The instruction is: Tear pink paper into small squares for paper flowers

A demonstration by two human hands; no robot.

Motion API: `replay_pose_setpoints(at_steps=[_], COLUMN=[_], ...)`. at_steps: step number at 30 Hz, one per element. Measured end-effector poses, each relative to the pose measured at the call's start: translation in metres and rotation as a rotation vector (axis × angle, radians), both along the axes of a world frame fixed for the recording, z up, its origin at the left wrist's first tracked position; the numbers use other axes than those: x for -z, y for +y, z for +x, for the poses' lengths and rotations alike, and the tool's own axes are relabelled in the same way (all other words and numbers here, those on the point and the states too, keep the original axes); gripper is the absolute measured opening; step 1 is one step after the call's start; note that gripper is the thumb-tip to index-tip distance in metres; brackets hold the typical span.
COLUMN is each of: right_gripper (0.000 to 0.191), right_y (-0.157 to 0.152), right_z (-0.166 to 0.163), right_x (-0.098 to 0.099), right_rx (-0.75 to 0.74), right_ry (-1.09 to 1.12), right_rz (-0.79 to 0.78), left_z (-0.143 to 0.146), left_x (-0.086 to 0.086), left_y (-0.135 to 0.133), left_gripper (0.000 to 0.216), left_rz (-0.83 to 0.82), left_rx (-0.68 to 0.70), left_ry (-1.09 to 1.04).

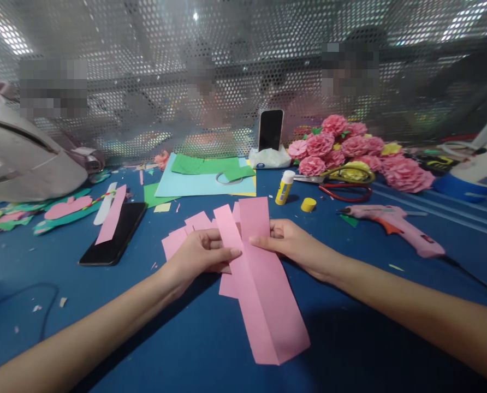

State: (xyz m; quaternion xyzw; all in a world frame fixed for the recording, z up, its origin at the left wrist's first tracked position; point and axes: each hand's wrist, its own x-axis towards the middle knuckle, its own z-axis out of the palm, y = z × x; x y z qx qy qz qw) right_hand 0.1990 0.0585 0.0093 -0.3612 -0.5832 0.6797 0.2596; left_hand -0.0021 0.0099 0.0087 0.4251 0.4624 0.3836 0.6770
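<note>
Both hands hold a long pink paper strip [263,289] with a lengthwise crease, lifted slightly over the blue table [186,338]. My left hand [200,256] pinches its left edge, thumb on top. My right hand [295,245] grips the right edge, fingers curled under. Several more pink paper pieces [186,232] lie beneath and behind the strip.
A black phone [113,236] with a pink strip on it lies left. A glue stick [285,187], yellow cap [308,204], red scissors [345,191] and pink glue gun [395,226] sit right. Pink paper flowers [350,150], coloured sheets [206,177] and an upright phone [270,130] stand behind.
</note>
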Motion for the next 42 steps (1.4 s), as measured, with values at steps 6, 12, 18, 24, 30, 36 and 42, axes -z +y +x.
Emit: replay_pose_setpoints(at_steps=[6,12,18,24,30,36,42], right_gripper=[0.043,0.037,0.033,0.034,0.037,0.037,0.039], right_y=[0.003,0.003,0.002,-0.001,0.001,0.003,0.003], right_z=[0.000,0.000,-0.001,-0.003,-0.001,0.002,0.001], right_x=[0.000,0.004,0.004,0.002,0.007,0.006,0.004], right_rx=[-0.073,0.014,0.025,0.044,0.059,-0.036,-0.056], right_ry=[0.014,-0.017,-0.013,0.020,0.055,0.054,0.049], right_rz=[-0.066,-0.030,-0.018,-0.026,0.006,-0.008,-0.020], left_z=[-0.002,-0.003,-0.003,-0.002,-0.004,-0.005,-0.002], left_x=[0.008,0.011,0.010,0.010,0.010,0.006,0.006], left_y=[0.002,0.001,0.000,-0.001,0.002,0.003,0.001], left_gripper=[0.031,0.028,0.021,0.019,0.025,0.021,0.024], left_rz=[0.017,0.027,0.043,0.047,0.006,-0.005,0.005], left_rx=[-0.042,-0.074,-0.072,-0.077,-0.028,0.024,-0.022], left_ry=[0.024,0.015,-0.026,-0.068,-0.065,0.001,-0.010])
